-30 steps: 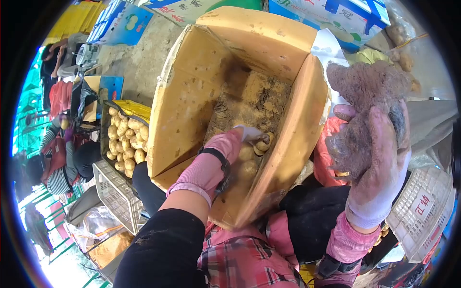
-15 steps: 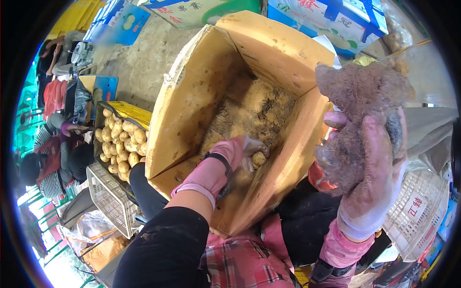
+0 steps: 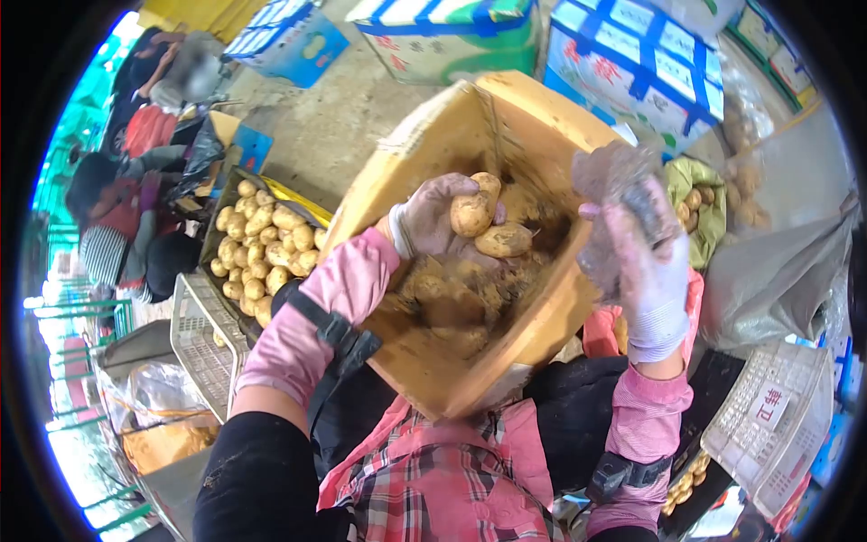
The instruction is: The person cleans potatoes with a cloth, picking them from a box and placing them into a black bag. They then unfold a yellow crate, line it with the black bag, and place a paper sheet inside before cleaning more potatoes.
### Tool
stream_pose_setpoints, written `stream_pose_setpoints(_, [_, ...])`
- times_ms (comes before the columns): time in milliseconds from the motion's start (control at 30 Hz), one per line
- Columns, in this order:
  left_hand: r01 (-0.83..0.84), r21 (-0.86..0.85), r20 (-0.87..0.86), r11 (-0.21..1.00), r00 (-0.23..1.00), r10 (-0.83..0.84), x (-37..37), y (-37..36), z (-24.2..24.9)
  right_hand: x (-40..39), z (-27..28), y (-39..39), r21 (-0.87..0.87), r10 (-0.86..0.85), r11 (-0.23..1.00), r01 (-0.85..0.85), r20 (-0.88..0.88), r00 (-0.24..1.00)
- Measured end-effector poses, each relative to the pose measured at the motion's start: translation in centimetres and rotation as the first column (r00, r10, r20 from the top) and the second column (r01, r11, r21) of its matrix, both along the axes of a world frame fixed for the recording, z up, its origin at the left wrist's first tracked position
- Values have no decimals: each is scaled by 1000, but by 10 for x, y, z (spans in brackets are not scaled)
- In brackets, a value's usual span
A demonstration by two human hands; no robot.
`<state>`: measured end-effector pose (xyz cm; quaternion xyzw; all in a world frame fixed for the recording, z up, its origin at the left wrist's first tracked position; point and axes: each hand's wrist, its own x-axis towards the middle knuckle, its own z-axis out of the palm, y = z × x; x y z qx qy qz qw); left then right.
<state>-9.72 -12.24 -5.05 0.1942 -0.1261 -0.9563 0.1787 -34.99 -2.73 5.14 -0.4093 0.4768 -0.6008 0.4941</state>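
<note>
My left hand (image 3: 432,217), in a dirty pink and white glove, holds potatoes (image 3: 472,213) over the open yellow-brown box (image 3: 361,194). Another potato (image 3: 504,240) touches the held ones at the lower right. Dirt covers the bottom of the box. Above the right wall of the box, my right hand (image 3: 646,257), also gloved, is wrapped round a dirty brown cloth (image 3: 605,199).
At the left stand a crate of potatoes (image 3: 262,244) and a white plastic basket (image 3: 203,343). Taped cartons (image 3: 632,68) line the back. On the right are a green sack (image 3: 709,185) and another white basket (image 3: 772,415). People (image 3: 117,208) sit at far left.
My left hand has come up from the box bottom, now with potatoes in it. My right hand has moved left with the cloth. The view has shifted, and the box appears lower.
</note>
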Motion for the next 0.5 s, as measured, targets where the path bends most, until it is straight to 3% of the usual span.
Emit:
stream_pose_setpoints(67, [-215,16,-161,976,963,215,3,36,42,17,7,10,97,199,977,-190,-84,976])
stream_pose_setpoints(100, [-238,27,-198,971,951,238,12,48,45,33,-2,15,-43,228,965,-258,-351,908])
stream_pose_setpoints(167, [-432,84,-160,898,883,440,6,86,73,63,-20,26,-336,-27,870,-361,-763,646])
stream_pose_setpoints(200, [-523,116,-137,845,834,535,7,102,84,82,-15,33,-331,-76,870,-366,-823,562])
stream_pose_setpoints(233, [-496,123,-141,860,849,510,18,114,87,90,-26,38,-297,138,894,-336,-530,837])
stream_pose_setpoints(267, [-494,81,-201,866,843,499,29,126,80,99,-45,41,-245,314,910,-336,-125,941])
stream_pose_setpoints(333, [-487,-15,-307,873,833,460,50,147,67,117,-31,44,-56,309,951,-303,157,938])
stream_pose_setpoints(367, [-541,-23,-354,840,790,500,56,162,69,122,-17,45,64,212,976,-210,-16,977])
stream_pose_setpoints(400, [-567,-48,-341,822,783,520,62,173,81,117,-28,40,-13,117,992,-127,-289,950])
stream_pose_setpoints(433, [-590,-76,-330,804,775,538,68,183,94,113,-40,34,-96,-26,995,-30,-534,845])
stream_pose_setpoints(500, [-581,-178,-264,794,806,530,88,192,96,118,-27,53,-91,95,989,-119,-231,968])
